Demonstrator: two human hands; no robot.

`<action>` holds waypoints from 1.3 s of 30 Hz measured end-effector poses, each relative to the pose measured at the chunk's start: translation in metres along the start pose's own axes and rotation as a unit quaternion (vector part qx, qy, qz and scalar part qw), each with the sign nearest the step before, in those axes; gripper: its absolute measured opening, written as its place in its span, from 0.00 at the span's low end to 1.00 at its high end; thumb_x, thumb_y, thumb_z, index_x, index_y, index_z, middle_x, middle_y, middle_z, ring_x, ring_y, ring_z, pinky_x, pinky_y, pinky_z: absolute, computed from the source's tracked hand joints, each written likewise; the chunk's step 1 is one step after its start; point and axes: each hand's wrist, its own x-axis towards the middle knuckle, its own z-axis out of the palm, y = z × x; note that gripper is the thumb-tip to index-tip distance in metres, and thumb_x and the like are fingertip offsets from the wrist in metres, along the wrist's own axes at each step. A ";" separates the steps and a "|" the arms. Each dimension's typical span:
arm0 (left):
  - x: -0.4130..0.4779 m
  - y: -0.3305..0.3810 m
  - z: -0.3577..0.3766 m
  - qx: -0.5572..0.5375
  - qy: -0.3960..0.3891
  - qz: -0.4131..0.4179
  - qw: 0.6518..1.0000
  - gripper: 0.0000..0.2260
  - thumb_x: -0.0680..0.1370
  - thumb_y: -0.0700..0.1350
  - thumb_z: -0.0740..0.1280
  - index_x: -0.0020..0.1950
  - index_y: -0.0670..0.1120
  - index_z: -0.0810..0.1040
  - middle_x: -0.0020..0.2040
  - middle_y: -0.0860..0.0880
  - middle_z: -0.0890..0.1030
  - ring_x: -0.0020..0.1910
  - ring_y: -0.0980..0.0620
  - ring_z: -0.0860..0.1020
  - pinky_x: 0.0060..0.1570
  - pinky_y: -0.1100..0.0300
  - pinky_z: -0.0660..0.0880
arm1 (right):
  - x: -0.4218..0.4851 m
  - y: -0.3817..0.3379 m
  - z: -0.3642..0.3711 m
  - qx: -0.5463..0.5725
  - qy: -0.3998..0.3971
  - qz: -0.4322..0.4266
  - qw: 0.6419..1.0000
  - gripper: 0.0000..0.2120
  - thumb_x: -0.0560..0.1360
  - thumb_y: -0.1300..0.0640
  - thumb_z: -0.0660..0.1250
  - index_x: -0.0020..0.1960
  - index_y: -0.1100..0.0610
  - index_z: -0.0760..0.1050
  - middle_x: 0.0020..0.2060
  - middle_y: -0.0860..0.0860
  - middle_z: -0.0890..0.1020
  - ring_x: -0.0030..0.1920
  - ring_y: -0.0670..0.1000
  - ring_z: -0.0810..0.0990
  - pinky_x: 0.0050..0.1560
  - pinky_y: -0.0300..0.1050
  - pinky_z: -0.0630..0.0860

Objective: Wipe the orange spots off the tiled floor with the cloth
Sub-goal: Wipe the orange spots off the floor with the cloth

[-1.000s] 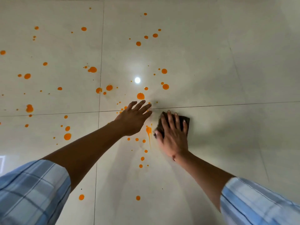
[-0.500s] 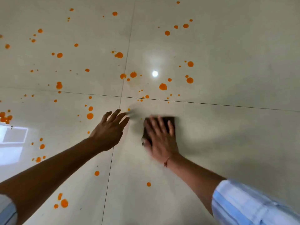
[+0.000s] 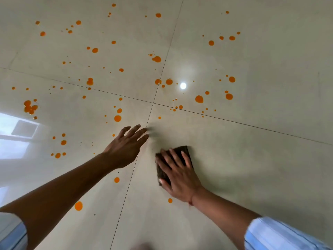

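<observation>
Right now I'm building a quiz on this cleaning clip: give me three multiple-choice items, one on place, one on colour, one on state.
1. Where is the cloth?
A. under the right hand
B. under the left hand
C. lying alone on the floor

2. What colour is the cloth?
A. white
B. dark brown
C. orange

3. How is the left hand?
A. clenched in a fist
B. gripping a bottle
C. open, fingers spread, holding nothing

Answers: 1 A, the right palm presses flat on it. 2 B, its dark edge shows past the fingers. 3 C, it reaches over the tiled floor, empty, near orange spots.
</observation>
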 end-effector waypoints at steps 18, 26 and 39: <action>-0.055 0.030 0.041 -0.021 0.003 -0.026 0.999 0.26 0.82 0.49 0.49 0.79 0.47 0.47 0.79 0.44 0.47 0.78 0.42 0.45 0.73 0.45 0.45 | 0.004 -0.018 0.002 -0.029 0.022 0.087 0.996 0.32 0.77 0.39 0.56 0.78 0.50 0.59 0.79 0.52 0.57 0.78 0.58 0.56 0.74 0.63 0.51; -0.070 0.028 0.041 -0.037 0.003 -0.033 0.999 0.25 0.83 0.49 0.48 0.79 0.47 0.48 0.80 0.45 0.47 0.78 0.43 0.47 0.73 0.46 0.47 | -0.032 0.009 0.008 -0.079 -0.001 -0.073 0.994 0.34 0.75 0.38 0.57 0.78 0.49 0.59 0.77 0.53 0.62 0.77 0.57 0.56 0.71 0.65 0.59; -0.175 0.046 0.084 -0.196 0.021 -0.302 0.933 0.24 0.80 0.48 0.62 0.74 0.41 0.65 0.75 0.41 0.63 0.75 0.41 0.59 0.69 0.43 0.62 | 0.088 -0.053 -0.005 -0.070 0.016 -0.077 0.994 0.33 0.76 0.38 0.55 0.78 0.50 0.59 0.78 0.52 0.59 0.78 0.57 0.57 0.74 0.61 0.50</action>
